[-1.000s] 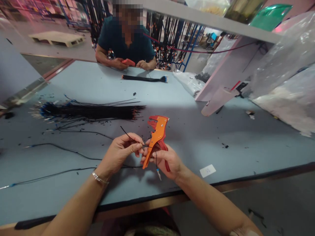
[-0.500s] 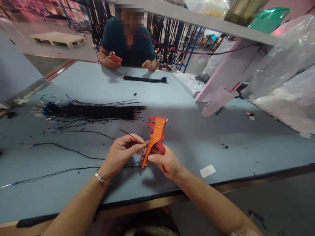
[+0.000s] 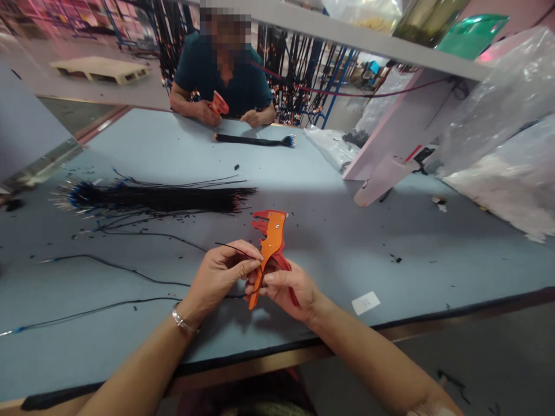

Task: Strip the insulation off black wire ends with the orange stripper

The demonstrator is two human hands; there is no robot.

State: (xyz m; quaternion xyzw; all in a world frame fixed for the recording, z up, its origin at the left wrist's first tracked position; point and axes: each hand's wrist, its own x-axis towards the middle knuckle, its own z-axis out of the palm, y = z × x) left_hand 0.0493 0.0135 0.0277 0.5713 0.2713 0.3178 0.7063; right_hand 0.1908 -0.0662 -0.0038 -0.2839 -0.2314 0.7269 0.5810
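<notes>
My right hand is wrapped round an orange and red wire stripper, whose jaws point up and to the left. Between the thumb and fingers of my left hand is a thin black wire, pinched close to the stripper's orange handle. Part of this wire loops down behind the handle, hidden by my fingers. Left of my hands, two loose black wires with blue and silver ends lie on the table. Beyond them rests a thick bundle of black wires, with blue and silver ends at the left and coppery ends at the right.
Across the grey-blue table sits a person holding a red tool. A smaller wire bundle lies before them. A white label is to my right. Plastic bags and a white roll are at the right.
The stripper has tilted more upright and shifted slightly left and down. My left fingers have moved a little right, against its handle. The person opposite has raised the red tool.
</notes>
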